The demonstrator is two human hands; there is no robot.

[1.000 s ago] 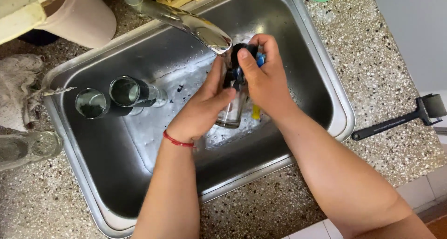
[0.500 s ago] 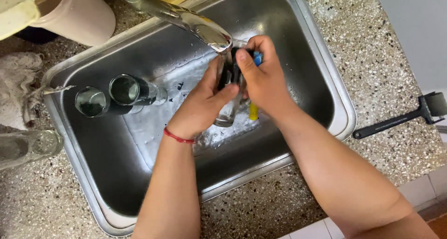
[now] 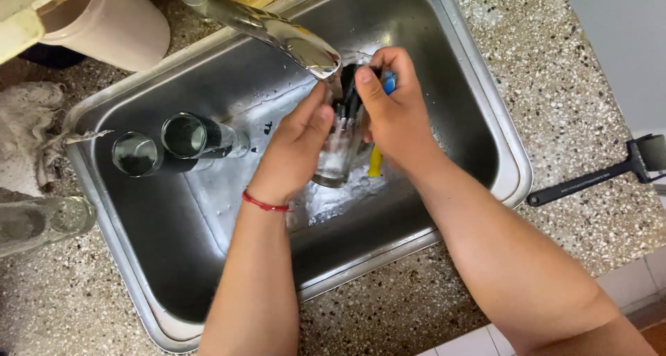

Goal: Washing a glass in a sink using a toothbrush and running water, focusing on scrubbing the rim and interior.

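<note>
Over the steel sink (image 3: 485, 148), my left hand (image 3: 295, 148) grips a clear drinking glass (image 3: 338, 155), tilted under the chrome tap (image 3: 277, 37). My right hand (image 3: 392, 109) is closed on a dark scrubber with a blue part (image 3: 390, 84), pushed into the glass's mouth. A yellow item (image 3: 375, 163) shows just below my right hand. A red string bracelet (image 3: 266, 203) circles my left wrist. Suds and water lie on the sink floor beneath the glass.
Two more glasses (image 3: 187, 137) stand at the sink's left side, and another glass (image 3: 41, 221) lies on the speckled counter. A grey cloth (image 3: 24, 134) sits left, a beige container (image 3: 111, 26) at the back left, a black-handled tool (image 3: 596, 175) on the right counter.
Both hands and the glass have stayed under the tap, with my right hand shifting slightly as the scrubber works in the glass.
</note>
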